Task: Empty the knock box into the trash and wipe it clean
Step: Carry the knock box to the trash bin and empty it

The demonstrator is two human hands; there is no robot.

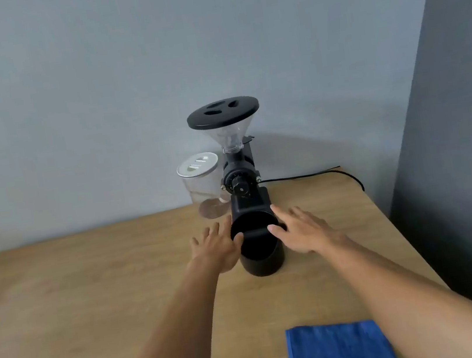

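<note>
A black round knock box point(262, 254) stands upright on the wooden table, directly in front of a coffee grinder. A dark bar runs across its open top. My left hand point(217, 246) is at its left side, fingers spread, thumb touching the rim. My right hand point(300, 230) is at its right side, fingers spread, thumb at the bar's right end. Neither hand has closed around the box. A folded blue cloth point(338, 350) lies at the table's near edge, under my right forearm. No trash bin is in view.
The black coffee grinder point(239, 178) with a clear hopper stands behind the box, a clear jar point(203, 183) with a white lid to its left. Its black cable point(319, 173) runs right along the wall. The table point(92, 292) ends at the right by a grey wall.
</note>
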